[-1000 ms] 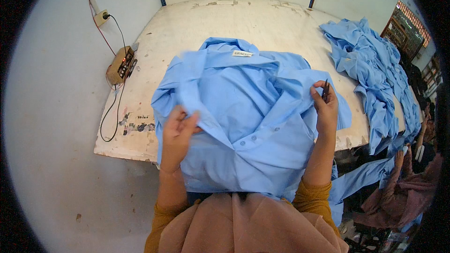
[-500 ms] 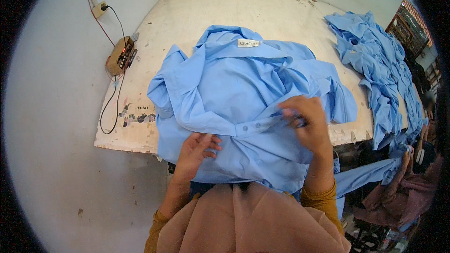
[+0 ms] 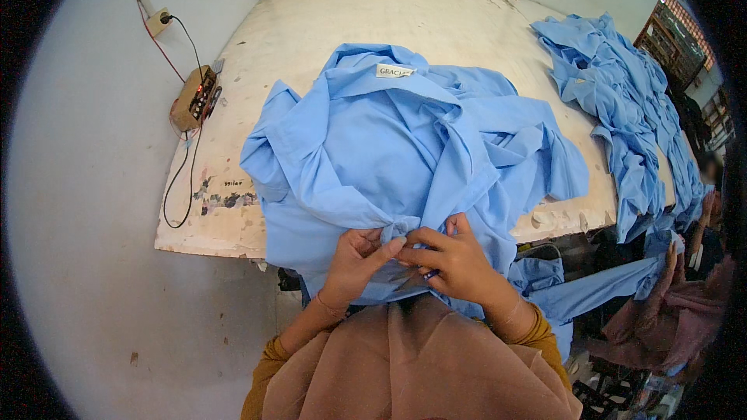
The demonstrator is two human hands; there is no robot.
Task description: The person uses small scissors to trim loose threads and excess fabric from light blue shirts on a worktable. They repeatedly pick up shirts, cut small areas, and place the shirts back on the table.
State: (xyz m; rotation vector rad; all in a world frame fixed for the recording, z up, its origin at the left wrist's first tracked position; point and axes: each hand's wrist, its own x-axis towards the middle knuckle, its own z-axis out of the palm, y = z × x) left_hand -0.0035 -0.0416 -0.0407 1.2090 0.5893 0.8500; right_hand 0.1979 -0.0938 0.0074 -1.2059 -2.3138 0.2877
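Note:
A light blue shirt (image 3: 366, 140) is spread over the table's near edge, its neck opening towards me and a white label (image 3: 394, 71) inside the collar. Both hands meet at the front of the opening. My left hand (image 3: 354, 268) pinches the buttoned front band, which is bunched up there. Beside it, my right hand (image 3: 459, 264) has its fingers closed at the same spot. In its palm it also holds what looks like small thread snips (image 3: 412, 282), with grey blades and a bit of blue. The fingers partly cover the band and the snips.
The worn pale table (image 3: 272, 39) carries a heap of blue garments (image 3: 615, 101) on the right, hanging over the edge. At the left edge sits a brown box (image 3: 193, 101) with cables, by a wall socket (image 3: 159, 22). Another person's sleeve (image 3: 669, 295) shows at lower right.
My right hand has come left and down to the middle of the band. My left hand has shifted right and closed on the cloth. The right front edge now lies folded outward.

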